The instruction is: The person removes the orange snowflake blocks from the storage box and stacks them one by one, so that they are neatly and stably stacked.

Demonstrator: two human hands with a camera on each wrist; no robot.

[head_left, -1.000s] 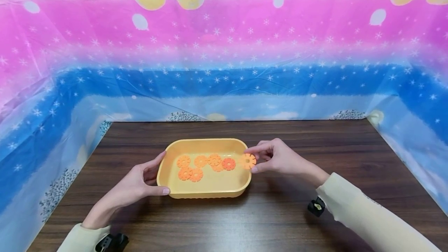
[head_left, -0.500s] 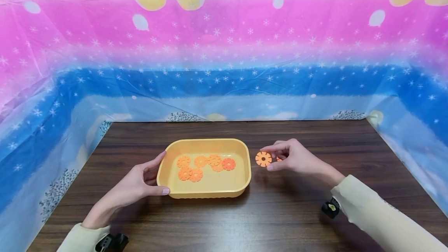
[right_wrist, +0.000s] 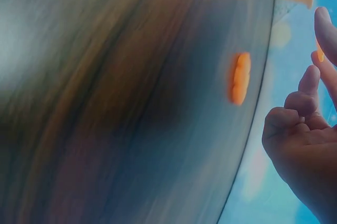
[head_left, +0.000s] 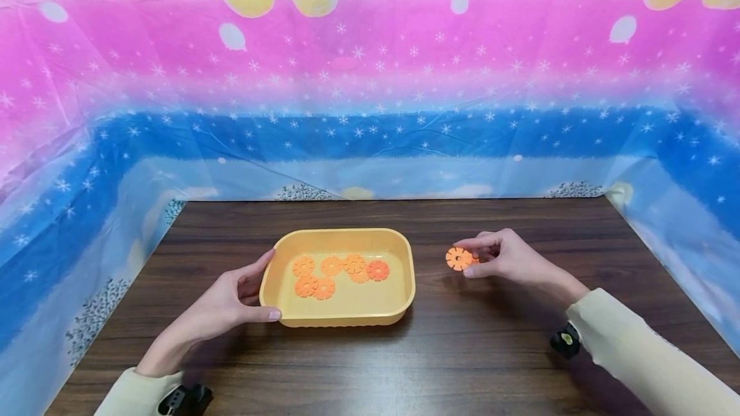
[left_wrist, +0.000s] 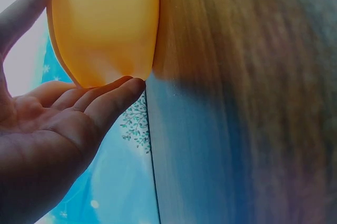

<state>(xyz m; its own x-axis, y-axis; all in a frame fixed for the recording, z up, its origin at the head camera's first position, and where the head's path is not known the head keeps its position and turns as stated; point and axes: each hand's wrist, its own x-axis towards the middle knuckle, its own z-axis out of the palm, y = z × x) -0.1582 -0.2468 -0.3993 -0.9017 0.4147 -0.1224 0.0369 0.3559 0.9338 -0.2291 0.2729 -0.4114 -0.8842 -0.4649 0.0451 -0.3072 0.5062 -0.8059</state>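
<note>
My left hand (head_left: pixel 215 305) grips the left end of a yellow plastic tray (head_left: pixel 347 320), its thumb at the near corner and fingers along the far side. In the left wrist view, the fingers (left_wrist: pixel 113 100) lie against the tray's wall. Several orange flower-shaped slotted discs (head_left: pixel 323 288) lie in the tray, some overlapping, with a redder disc (head_left: pixel 378 270) at their right. To the tray's right, my right hand (head_left: pixel 514 258) pinches an orange slotted disc (head_left: pixel 458 259) between thumb and fingertips. Another orange disc (right_wrist: pixel 241 79) lies on the table, mostly hidden behind the held one in the head view.
The dark wood-grain table (head_left: pixel 462 364) carries the tray near its middle. A pink and blue printed cloth (head_left: pixel 370 121) stands around its back and sides. Black wrist straps (head_left: pixel 565 341) sit by both cream sleeves (head_left: pixel 636 339).
My right hand has moved rightward with the held disc, from over the tray's right rim to beside the tray, near the other disc. The left hand and tray have stayed put.
</note>
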